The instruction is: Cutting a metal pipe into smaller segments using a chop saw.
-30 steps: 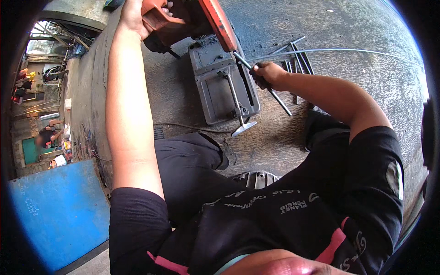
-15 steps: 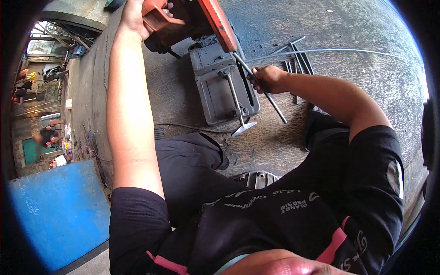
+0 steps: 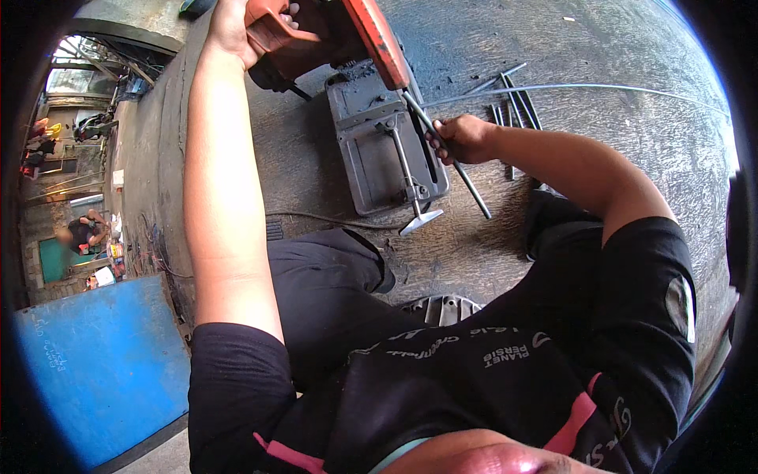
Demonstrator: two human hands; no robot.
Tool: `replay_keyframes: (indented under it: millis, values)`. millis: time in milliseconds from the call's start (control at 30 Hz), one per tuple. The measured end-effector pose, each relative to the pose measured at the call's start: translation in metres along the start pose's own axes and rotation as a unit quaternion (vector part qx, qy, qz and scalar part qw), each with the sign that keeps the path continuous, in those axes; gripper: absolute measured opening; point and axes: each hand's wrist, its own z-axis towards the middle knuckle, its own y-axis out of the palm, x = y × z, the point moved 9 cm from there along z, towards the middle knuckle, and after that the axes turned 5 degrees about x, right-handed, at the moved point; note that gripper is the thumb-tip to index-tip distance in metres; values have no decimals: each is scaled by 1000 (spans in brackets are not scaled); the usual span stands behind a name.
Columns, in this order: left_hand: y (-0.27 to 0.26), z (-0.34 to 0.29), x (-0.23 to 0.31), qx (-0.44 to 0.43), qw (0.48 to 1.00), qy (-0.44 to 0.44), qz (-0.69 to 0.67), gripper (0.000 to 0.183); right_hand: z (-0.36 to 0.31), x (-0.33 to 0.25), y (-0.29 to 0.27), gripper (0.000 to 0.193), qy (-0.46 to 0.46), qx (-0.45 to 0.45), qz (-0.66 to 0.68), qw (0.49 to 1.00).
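Observation:
At the top, my left hand (image 3: 230, 35) is wrapped round the orange handle of a cut-off saw (image 3: 375, 43), its fingertips showing past the grip. The saw's long orange guard slants down over the grey metal base (image 3: 379, 162). A clamp screw (image 3: 404, 162) with a T-shaped handle lies along that base. My right hand (image 3: 466, 138) is closed on a thin dark metal rod (image 3: 472, 189). The rod's far end meets the lower tip of the guard, and its near end sticks out toward me. Where the blade touches the rod is hidden by the guard.
Several short rods (image 3: 512, 110) lie on the floor right of the base, beside a long thin bar (image 3: 600, 86) running right. A cable (image 3: 332, 220) crosses the floor near my left knee. A blue panel (image 3: 103, 363) stands at lower left. Another person (image 3: 85, 233) sits far left.
The rod's near end has shifted slightly left. Both my hands stay almost where they were. The person far left has moved their arms a little.

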Motion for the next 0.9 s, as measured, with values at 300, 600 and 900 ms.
replay_keyframes:
  millis: [300,600,900]
  values:
    - [0,-7,3,24,1000,7,10,38,5,-12,-8,18,-85,48,-30,995]
    - [-2,0,-2,3,1000,-12,-10,37,16,-19,-34,27,-114,136,-135,975]
    - [-5,2,-6,8,999,-27,-15,39,12,-28,-32,25,-124,176,-185,959]
